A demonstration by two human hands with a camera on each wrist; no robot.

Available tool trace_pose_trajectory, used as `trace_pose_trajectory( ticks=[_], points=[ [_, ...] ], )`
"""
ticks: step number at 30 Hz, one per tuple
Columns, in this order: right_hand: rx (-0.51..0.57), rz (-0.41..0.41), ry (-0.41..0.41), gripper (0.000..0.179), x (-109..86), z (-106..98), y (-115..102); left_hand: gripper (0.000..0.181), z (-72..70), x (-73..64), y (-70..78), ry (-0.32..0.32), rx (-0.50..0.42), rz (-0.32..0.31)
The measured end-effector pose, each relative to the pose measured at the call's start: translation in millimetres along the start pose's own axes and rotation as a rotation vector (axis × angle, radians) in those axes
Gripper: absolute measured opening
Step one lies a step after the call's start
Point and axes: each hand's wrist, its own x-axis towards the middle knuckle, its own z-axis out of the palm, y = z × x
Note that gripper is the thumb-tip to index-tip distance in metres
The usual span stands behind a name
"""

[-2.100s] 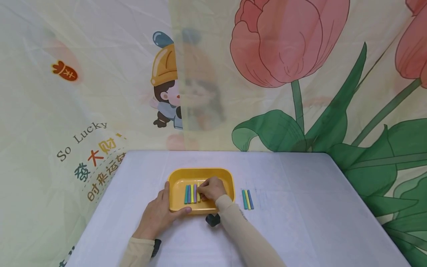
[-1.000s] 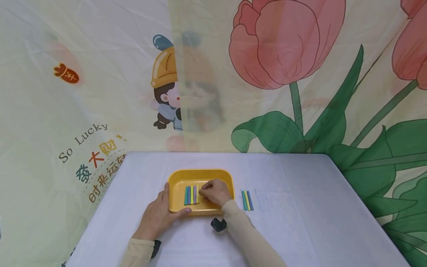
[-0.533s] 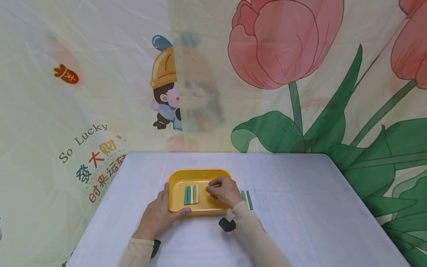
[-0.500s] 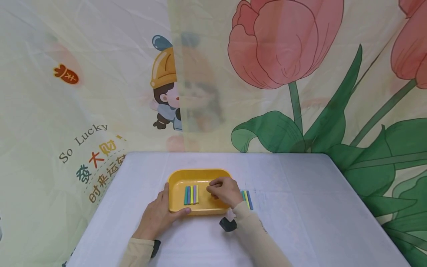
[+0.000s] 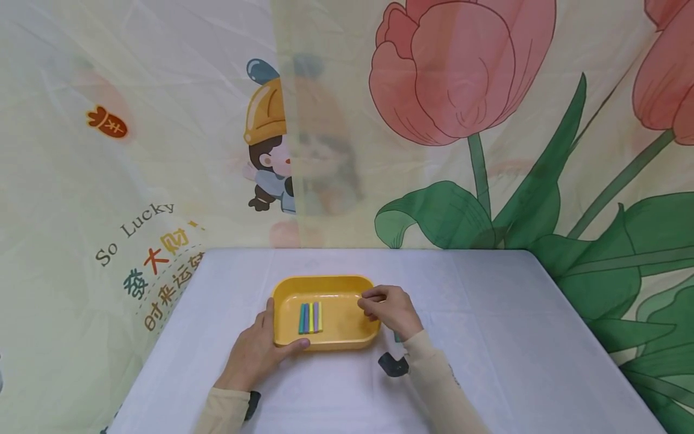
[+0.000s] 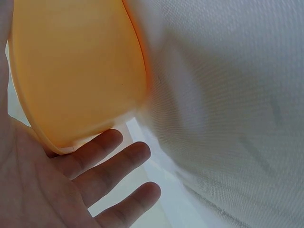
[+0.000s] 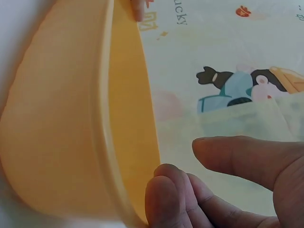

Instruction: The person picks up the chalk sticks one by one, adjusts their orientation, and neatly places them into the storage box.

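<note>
Coloured sticks (image 5: 311, 318): five side by side inside yellow tray (image 5: 347, 334); steady it with left hand (image 5: 257, 352) spread wide, and lift right hand (image 5: 394, 308), loosely bent and seemingly empty, gently to avoid jolting them

“So Lucky” (image 5: 137, 223) on the backdrop (image 5: 331, 24), which we read beyond the left hand (image 5: 252, 349) and to its left, “發大财” (image 5: 156, 261) beneath, “时来运” (image 5: 165, 294) lower, its next character (image 5: 194, 260) partly hidden

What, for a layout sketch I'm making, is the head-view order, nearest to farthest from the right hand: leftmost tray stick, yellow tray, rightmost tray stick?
1. Yellow tray: right hand overlaps its right end.
2. Rightmost tray stick: yellow, row's right end.
3. Leftmost tray stick: green, row's left end.
</note>
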Motion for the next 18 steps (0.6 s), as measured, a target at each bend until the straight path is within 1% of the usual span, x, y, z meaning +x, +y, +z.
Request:
trace_pose_trajectory(
  ticks=[4,9,13,18],
  points=[
    [-0.018,0.016,0.044,0.027,-1.0,-12.5,5.5,0.136,-0.7,0.0,0.7,-0.003,-0.001,-0.003],
    [-0.052,0.052,0.099,0.030,-0.3,-28.1,16.3,0.135,-0.3,0.1,0.5,-0.003,0.004,0.002],
    [-0.081,0.079,0.127,0.031,1.0,-39.4,28.6,0.134,-0.3,-0.1,0.3,0.003,0.003,0.011],
    [-0.115,0.093,0.148,0.027,2.7,-48.0,45.6,0.133,-0.1,-0.1,0.5,0.011,0.004,0.017]
  ],
)
